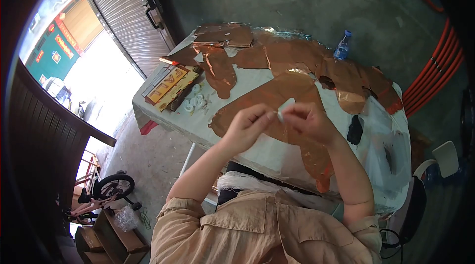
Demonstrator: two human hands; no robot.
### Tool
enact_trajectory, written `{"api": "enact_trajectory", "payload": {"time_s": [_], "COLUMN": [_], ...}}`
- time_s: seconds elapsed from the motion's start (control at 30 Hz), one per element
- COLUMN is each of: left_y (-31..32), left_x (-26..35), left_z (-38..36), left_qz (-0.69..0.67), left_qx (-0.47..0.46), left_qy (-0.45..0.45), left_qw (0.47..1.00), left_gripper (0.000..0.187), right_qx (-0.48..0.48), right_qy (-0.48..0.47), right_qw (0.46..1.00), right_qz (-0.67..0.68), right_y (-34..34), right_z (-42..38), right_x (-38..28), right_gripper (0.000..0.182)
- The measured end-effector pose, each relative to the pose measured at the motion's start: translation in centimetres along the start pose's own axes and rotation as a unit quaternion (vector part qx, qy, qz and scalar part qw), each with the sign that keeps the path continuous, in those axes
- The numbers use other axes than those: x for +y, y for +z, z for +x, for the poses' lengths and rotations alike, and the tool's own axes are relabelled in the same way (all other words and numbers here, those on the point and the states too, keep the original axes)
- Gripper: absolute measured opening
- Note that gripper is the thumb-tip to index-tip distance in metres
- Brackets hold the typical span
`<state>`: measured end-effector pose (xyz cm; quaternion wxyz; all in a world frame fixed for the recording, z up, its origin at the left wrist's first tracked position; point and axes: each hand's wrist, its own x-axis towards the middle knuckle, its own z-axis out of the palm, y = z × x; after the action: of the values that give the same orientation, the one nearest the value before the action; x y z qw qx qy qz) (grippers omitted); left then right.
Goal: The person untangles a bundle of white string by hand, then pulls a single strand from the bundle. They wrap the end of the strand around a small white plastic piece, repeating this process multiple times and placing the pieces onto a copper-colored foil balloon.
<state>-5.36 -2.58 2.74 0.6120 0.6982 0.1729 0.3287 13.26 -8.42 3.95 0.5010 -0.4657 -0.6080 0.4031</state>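
Observation:
My left hand [250, 126] and my right hand [310, 121] meet above the table, both with fingers pinched together. Between their fingertips is a small white piece [287, 104], thin and flat; its kind is not clear. The right fingers grip it, and the left thumb and forefinger close at its lower left end. Directly beneath the hands lies a large copper-brown foil sheet [267, 97], flat and shiny, like a deflated foil balloon. One lobe of it hangs toward my body under the right forearm.
More copper-brown foil [287, 55] spreads along the table's far side. A yellow-brown box [170, 86] and small white rolls [196, 102] lie left. At right are a water bottle [342, 46], a black object [355, 129] and clear plastic [388, 150]. A child's bicycle [106, 190] stands on the floor.

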Motion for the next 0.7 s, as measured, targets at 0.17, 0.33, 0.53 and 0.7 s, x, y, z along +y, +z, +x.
{"api": "enact_trajectory", "payload": {"time_s": [0.17, 0.33, 0.53, 0.7], "left_y": [0.0, -0.4, 1.1, 0.6], "left_x": [-1.6, -0.5, -3.5, -2.6], "left_z": [0.2, 0.3, 0.4, 0.1], "left_qz": [0.102, 0.038, 0.119, 0.350], "left_qx": [-0.028, 0.027, 0.050, 0.076], "left_qy": [0.005, 0.034, 0.058, 0.183], "left_qw": [0.994, 0.998, 0.990, 0.915], "left_gripper": [0.021, 0.019, 0.012, 0.007], "right_qx": [-0.094, -0.076, -0.064, 0.009], "right_qy": [0.020, 0.063, 0.028, 0.060], "right_qw": [0.976, 0.994, 0.974, 0.998], "right_qz": [0.198, 0.051, 0.215, 0.026], "right_y": [0.4, -0.5, 0.9, 1.6], "right_z": [-0.1, -0.2, 0.0, -0.4], "right_x": [-0.1, 1.4, 0.3, 2.5], "right_gripper": [0.020, 0.020, 0.021, 0.021]}}
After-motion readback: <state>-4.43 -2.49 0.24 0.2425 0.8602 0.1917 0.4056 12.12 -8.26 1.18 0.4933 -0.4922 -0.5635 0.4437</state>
